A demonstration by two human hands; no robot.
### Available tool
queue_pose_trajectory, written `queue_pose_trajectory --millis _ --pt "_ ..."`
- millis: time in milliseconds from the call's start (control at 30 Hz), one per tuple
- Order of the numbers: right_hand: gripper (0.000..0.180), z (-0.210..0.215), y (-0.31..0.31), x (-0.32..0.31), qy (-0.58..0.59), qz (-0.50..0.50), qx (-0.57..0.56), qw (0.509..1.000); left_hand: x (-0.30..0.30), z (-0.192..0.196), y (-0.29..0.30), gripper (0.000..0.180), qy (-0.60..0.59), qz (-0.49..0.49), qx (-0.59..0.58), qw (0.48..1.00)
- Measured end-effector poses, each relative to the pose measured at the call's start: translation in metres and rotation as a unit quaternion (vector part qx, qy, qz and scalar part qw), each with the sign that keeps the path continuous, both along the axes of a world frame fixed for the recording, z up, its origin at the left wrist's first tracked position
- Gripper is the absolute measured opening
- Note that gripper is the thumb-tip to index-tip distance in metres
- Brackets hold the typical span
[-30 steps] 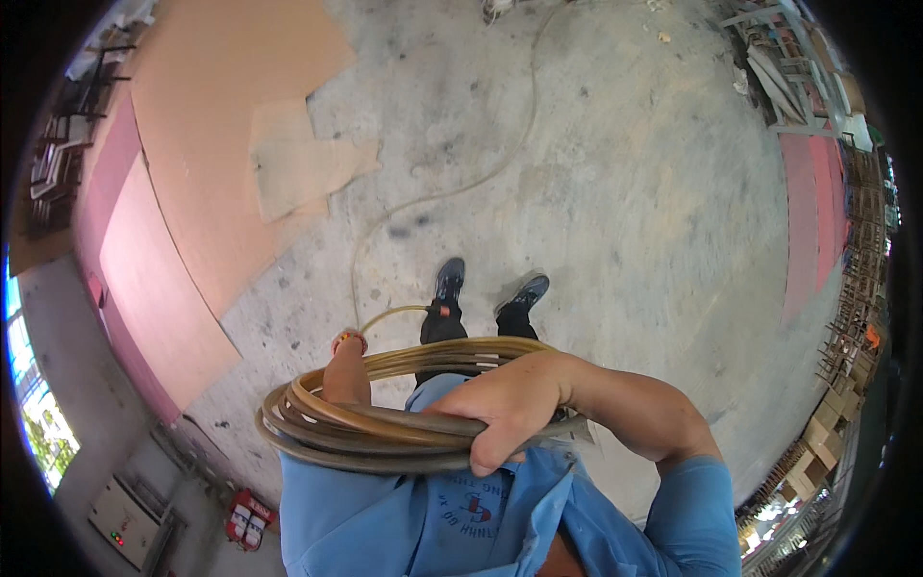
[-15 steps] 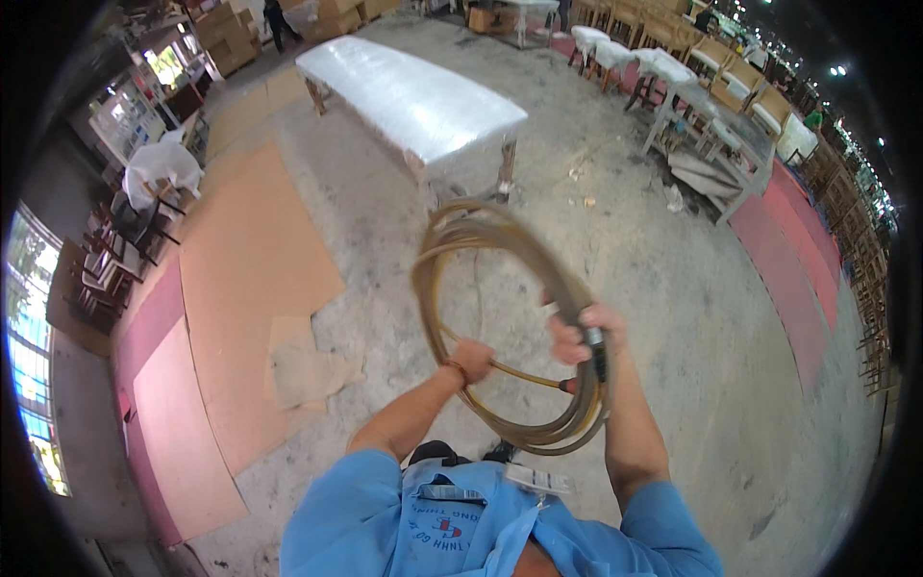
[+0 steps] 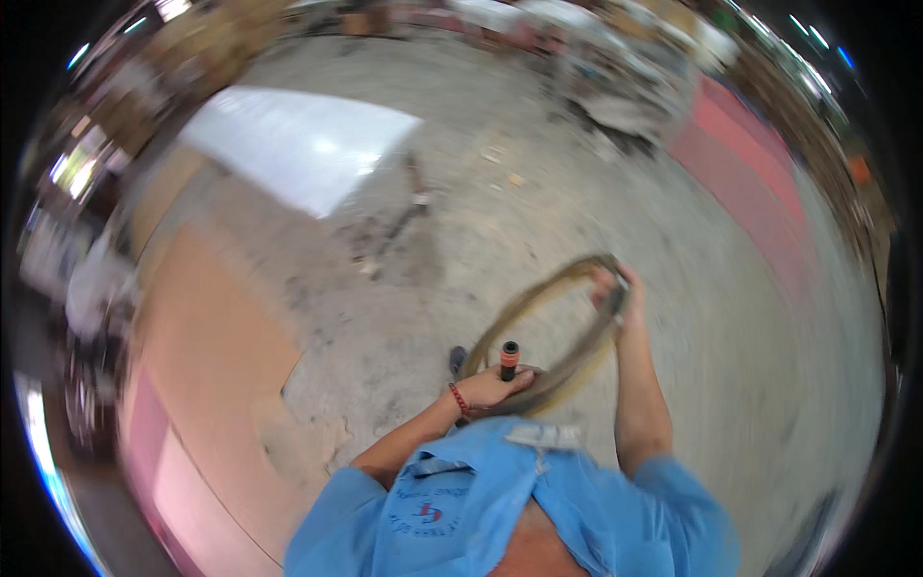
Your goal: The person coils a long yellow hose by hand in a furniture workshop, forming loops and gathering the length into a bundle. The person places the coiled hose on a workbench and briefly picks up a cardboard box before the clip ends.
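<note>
A coiled brown and yellow hose (image 3: 580,358) hangs in front of my torso, smeared by motion. My right hand (image 3: 623,293) is closed around the far right side of the coil. At the near left side, my left hand (image 3: 495,387) is closed on the hose. A black and orange hose fitting (image 3: 510,360) stands up out of my left hand. The coil's lower edge is partly hidden behind my left fingers and the blue shirt.
Ahead on the left stands a table wrapped in shiny plastic (image 3: 298,139). Cardboard sheets (image 3: 207,337) lie on the concrete floor (image 3: 711,385) at left. Red matting (image 3: 735,163) runs along the right, with blurred furniture behind.
The coil has dropped closer to my body and tilted. My left hand has moved to the coil's near edge with the fitting upright. The view has swung right, shifting the table left.
</note>
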State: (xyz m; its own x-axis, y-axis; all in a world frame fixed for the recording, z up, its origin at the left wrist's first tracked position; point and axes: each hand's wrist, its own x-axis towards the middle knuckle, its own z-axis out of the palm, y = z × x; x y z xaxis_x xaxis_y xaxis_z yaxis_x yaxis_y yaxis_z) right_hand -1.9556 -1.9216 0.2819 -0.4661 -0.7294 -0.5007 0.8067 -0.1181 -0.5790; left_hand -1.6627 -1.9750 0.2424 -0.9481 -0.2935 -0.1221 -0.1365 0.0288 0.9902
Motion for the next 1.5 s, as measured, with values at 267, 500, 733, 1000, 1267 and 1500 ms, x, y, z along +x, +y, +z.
queue_pose_trajectory --millis 267,500,733,1000,1267,1500 --pt "0.059 -0.003 -0.049 -0.024 0.015 -0.04 0.084 0.996 -0.01 0.004 -0.108 0.059 -0.12 -0.059 0.213 0.968" --pt "0.031 -0.003 -0.074 -0.049 0.009 0.001 0.074 0.997 -0.036 0.028 -0.173 0.062 -0.18 -0.108 0.027 0.977" --pt "0.026 -0.018 -0.135 -0.088 -0.016 0.098 0.077 0.992 -0.092 0.031 -0.242 0.055 -0.115 -0.212 0.248 0.938" --pt "0.025 -0.026 -0.188 -0.196 0.028 0.222 0.03 0.974 -0.16 0.029 -0.292 0.053 -0.143 -0.117 0.175 0.967" --pt "0.027 -0.051 -0.23 -0.257 -0.039 0.131 -0.019 0.99 -0.233 0.042 -0.313 0.046 -0.186 -0.051 0.124 0.973" --pt "0.023 -0.044 -0.258 -0.296 -0.022 0.188 0.109 0.976 -0.268 0.054 -0.343 0.048 -0.217 -0.053 0.053 0.973"
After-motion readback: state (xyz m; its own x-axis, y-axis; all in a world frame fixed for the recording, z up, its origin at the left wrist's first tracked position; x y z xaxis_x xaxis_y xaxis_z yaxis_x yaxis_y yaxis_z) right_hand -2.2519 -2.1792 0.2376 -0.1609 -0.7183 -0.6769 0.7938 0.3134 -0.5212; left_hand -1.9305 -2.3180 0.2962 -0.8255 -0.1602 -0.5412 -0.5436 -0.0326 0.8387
